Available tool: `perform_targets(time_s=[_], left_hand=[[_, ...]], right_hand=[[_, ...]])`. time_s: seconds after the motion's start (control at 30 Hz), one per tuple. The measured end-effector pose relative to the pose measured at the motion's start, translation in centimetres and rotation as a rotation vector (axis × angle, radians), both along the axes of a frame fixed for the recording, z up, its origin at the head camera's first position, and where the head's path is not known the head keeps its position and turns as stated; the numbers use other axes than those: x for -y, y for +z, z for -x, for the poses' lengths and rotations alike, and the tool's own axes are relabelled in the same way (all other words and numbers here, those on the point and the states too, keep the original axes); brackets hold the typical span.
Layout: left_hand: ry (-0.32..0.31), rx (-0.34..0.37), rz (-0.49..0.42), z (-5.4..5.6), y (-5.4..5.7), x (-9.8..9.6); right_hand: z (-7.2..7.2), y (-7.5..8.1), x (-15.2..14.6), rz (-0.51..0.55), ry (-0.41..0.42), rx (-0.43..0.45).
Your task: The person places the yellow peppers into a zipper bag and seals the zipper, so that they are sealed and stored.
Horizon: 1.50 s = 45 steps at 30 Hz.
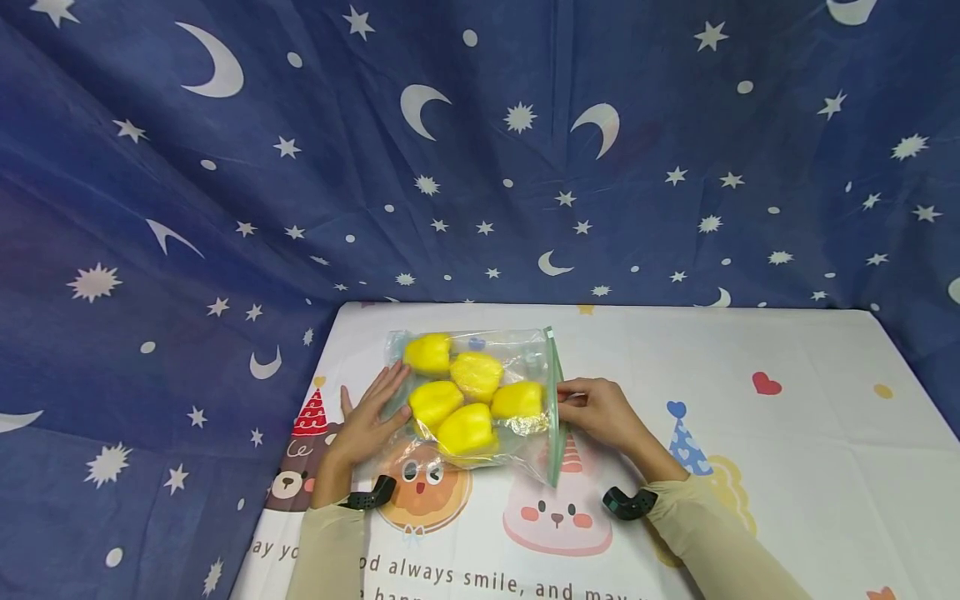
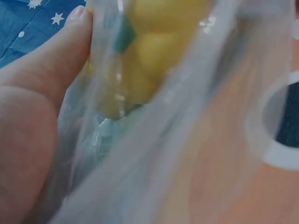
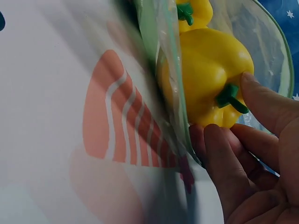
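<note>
A clear zip bag [image 1: 517, 346] with a green-edged mouth lies on its side, the mouth facing right. Inside are several yellow bell peppers [image 1: 476, 375] with green stems. My left hand [image 1: 369, 421] rests on the bag's left end, fingers stretched along the plastic; in the left wrist view, one straight digit lies against the bag. At the mouth, my right hand [image 1: 603, 408] holds a yellow bell pepper [image 3: 210, 74], with fingertips on opposite sides of it. Its stem points toward that hand in the right wrist view. The head view hides those fingertips behind the green edge.
A white tablecloth [image 1: 825, 467] with printed cartoon figures and lettering covers the table. Blue cloth [image 1: 510, 217] with moons and stars hangs behind and at the left. A black wrist device [image 1: 630, 503] sits on the right sleeve, another [image 1: 372, 493] on the left.
</note>
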<state>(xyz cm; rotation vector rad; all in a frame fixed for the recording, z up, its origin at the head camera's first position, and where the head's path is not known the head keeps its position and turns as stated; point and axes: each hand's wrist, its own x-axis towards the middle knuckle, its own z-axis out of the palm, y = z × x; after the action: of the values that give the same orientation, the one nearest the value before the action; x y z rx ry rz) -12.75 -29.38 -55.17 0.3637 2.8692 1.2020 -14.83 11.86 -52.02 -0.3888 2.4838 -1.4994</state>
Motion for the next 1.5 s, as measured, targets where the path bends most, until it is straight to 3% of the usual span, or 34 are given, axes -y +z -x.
perform_targets(time_s=[0.33, 0.93, 1.5], left_hand=[[-0.01, 0.009, -0.053, 0.1, 0.0, 0.2], [-0.008, -0.01, -0.103, -0.1, -0.1, 0.3], [0.017, 0.003, -0.127, 0.0, 0.2, 0.8]], right_hand=[[0.2, -0.6, 1.0, -0.066, 0.02, 0.021], [-0.1, -1.4, 1.1, -0.001, 0.023, 0.11], [-0.1, -0.8, -0.9, 0.076, 0.026, 0.145]])
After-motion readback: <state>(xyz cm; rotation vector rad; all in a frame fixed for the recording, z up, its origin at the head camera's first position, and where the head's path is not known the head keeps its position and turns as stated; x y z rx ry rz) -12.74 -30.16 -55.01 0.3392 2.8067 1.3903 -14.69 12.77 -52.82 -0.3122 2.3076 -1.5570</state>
